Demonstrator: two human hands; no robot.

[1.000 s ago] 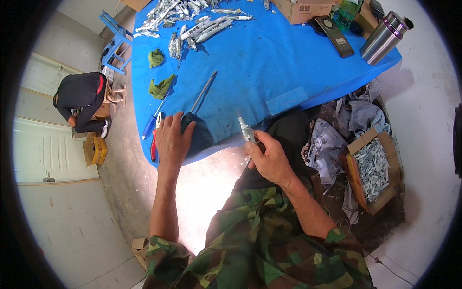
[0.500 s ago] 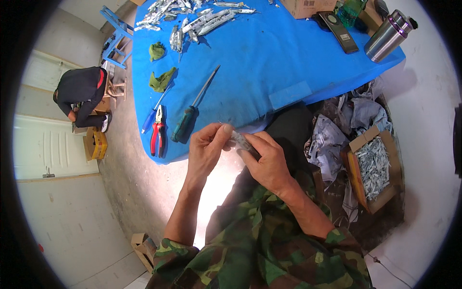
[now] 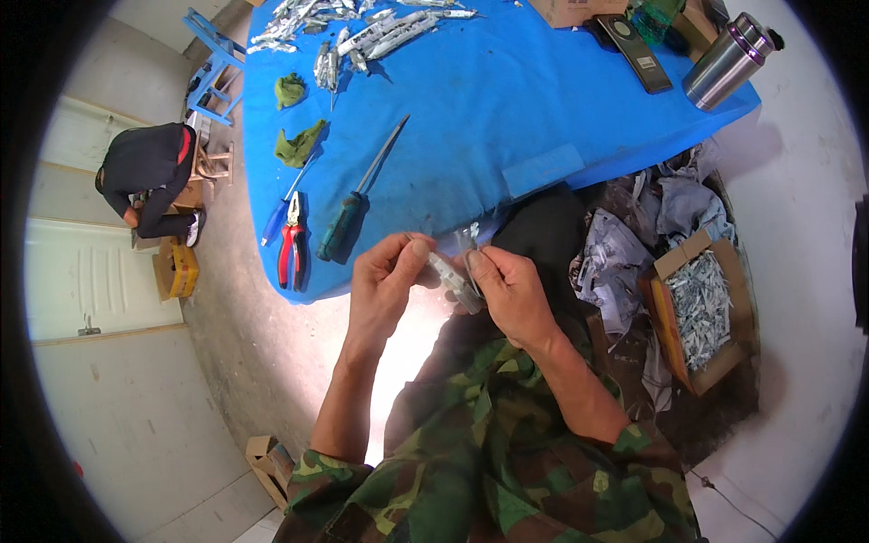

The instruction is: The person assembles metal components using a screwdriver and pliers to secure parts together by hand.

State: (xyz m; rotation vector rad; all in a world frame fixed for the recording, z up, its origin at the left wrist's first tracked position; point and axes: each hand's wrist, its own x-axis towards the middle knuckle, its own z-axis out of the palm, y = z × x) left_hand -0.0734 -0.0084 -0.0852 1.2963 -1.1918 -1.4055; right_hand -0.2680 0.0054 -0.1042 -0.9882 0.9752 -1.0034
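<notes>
My left hand pinches one end of a slim whitish pen-like piece, which slants down to the right over my lap. Close beside it, my right hand grips a thin, clear, shiny strip between thumb and fingers. That strip sticks up above the hand and looks like plastic film. Whether it still touches the pen-like piece I cannot tell. Beyond my hands on the blue-covered table lie a large dark green screwdriver, red-handled pliers and a thin blue-handled screwdriver.
Several similar whitish pieces lie heaped at the table's far side, near two green cloths. A steel flask stands far right. To my right sits a carton of whitish pieces beside crumpled bags. Another person bends at the left.
My right hand has drawn back from the whitish piece, baring its lower end, and now holds up the clear strip. My left hand keeps its pinch. The view has shifted slightly.
</notes>
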